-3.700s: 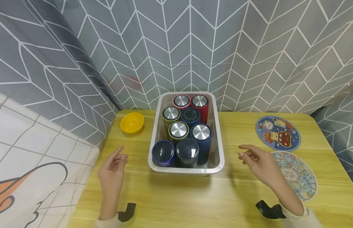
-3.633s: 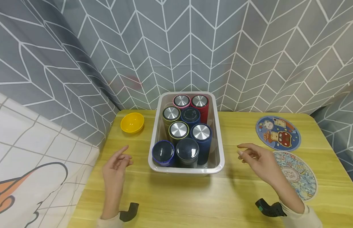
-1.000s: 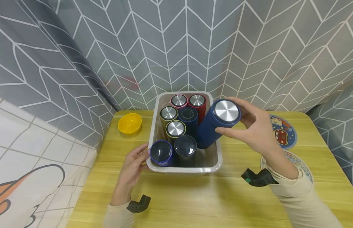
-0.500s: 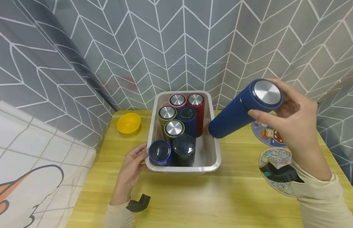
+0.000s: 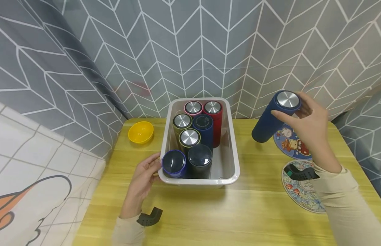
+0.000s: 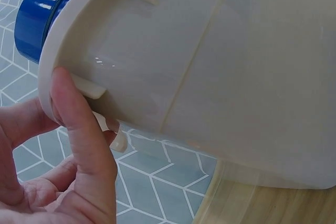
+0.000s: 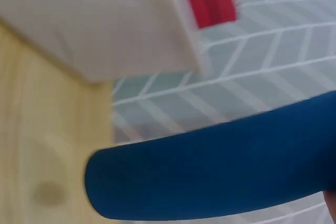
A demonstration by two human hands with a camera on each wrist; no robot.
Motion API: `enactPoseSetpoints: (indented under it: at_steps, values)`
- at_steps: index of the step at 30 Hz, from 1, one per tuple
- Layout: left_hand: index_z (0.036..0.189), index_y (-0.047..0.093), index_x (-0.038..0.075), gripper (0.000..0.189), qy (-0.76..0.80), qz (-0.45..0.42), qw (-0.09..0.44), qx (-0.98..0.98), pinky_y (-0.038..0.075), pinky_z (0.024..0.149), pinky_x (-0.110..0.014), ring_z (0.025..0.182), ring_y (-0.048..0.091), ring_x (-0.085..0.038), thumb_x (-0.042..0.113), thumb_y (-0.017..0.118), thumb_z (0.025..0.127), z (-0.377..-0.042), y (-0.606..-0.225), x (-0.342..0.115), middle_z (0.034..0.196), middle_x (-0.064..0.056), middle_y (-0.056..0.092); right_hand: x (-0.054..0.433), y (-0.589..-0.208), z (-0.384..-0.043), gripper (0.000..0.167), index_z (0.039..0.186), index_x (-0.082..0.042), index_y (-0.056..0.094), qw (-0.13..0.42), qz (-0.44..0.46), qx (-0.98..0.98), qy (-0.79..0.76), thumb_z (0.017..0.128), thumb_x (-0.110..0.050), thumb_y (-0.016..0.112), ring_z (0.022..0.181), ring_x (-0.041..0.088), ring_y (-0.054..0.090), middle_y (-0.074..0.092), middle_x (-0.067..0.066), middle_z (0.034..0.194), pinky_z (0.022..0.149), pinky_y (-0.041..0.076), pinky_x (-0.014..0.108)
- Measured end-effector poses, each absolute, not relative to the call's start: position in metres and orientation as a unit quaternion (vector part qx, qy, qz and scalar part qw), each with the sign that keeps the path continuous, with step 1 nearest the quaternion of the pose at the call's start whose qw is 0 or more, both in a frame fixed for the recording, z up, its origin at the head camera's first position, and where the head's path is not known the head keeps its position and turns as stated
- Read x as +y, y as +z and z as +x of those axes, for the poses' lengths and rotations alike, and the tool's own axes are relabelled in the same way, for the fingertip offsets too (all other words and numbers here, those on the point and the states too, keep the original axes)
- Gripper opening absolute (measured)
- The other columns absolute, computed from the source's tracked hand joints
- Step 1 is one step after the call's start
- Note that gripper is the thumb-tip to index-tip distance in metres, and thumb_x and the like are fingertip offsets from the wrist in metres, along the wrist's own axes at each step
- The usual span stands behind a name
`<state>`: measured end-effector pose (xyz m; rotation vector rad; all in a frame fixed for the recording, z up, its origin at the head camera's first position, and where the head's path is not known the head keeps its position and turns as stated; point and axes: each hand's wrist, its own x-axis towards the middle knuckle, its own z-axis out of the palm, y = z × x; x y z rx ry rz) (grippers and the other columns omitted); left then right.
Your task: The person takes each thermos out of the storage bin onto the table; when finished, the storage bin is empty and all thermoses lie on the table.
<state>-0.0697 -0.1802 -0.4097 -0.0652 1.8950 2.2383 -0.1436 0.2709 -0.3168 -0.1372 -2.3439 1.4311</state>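
Observation:
My right hand [image 5: 313, 124] grips a dark blue thermos flask [image 5: 268, 119] near its silver-topped lid. The flask is tilted, its base down to the left, over the table right of the bin. In the right wrist view the blue flask [image 7: 210, 166] crosses the lower part, with only a sliver of the hand showing. My left hand [image 5: 142, 179] pinches the left rim of the white plastic bin [image 5: 235, 160]. In the left wrist view, fingers [image 6: 84, 124] lie against the bin's outer wall [image 6: 210, 77] below the rim. Several flasks, including a red flask [image 5: 217, 128], stand inside the bin.
A yellow bowl [image 5: 140, 132] sits left of the bin on the wooden table [image 5: 193, 215]. A blue cartoon mat [image 5: 290, 145] and a patterned round mat [image 5: 301, 191] lie at the right. Behind the table hangs a grey curtain [image 5: 209, 51].
My right hand has taken the blue flask out of the bin's right side and carried it rightward, over the table. The left hand has come to the bin's rim and stays there.

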Motion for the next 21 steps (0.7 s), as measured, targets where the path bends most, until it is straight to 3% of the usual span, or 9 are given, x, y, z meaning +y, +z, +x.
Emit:
enactPoseSetpoints:
  at_steps: [8, 16, 21]
  values:
    - [0.149, 0.035, -0.008, 0.051, 0.746, -0.020, 0.124, 0.654, 0.058, 0.066, -0.021, 0.081, 0.065, -0.003, 0.003, 0.047, 0.101, -0.080, -0.409, -0.180, 0.092, 0.010, 0.064, 0.282, -0.355, -0.177, 0.078, 0.148, -0.025, 0.048, 0.162, -0.104, -0.860, 0.473, 0.080, -0.033, 0.084, 0.119, 0.001, 0.060, 0.059, 0.004, 0.146, 0.107, 0.048, 0.024]
    - [0.145, 0.044, -0.005, 0.047, 0.756, -0.065, 0.093, 0.644, 0.059, 0.065, -0.022, 0.071, 0.062, -0.004, 0.003, 0.053, 0.100, -0.090, -0.410, -0.171, 0.080, 0.008, 0.062, 0.281, -0.382, -0.193, 0.074, 0.145, -0.025, 0.051, 0.190, -0.109, -0.846, 0.487, 0.080, -0.032, 0.084, 0.102, -0.012, 0.055, 0.063, 0.007, 0.139, 0.091, 0.045, 0.011]
    - [0.145, 0.044, -0.006, 0.048, 0.759, -0.072, 0.075, 0.642, 0.058, 0.064, -0.019, 0.068, 0.060, -0.004, 0.001, 0.054, 0.099, -0.090, -0.411, -0.169, 0.078, 0.008, 0.061, 0.277, -0.383, -0.197, 0.076, 0.148, -0.024, 0.049, 0.190, -0.113, -0.838, 0.500, 0.081, -0.033, 0.084, 0.108, -0.007, 0.058, 0.061, 0.006, 0.142, 0.095, 0.046, 0.014]
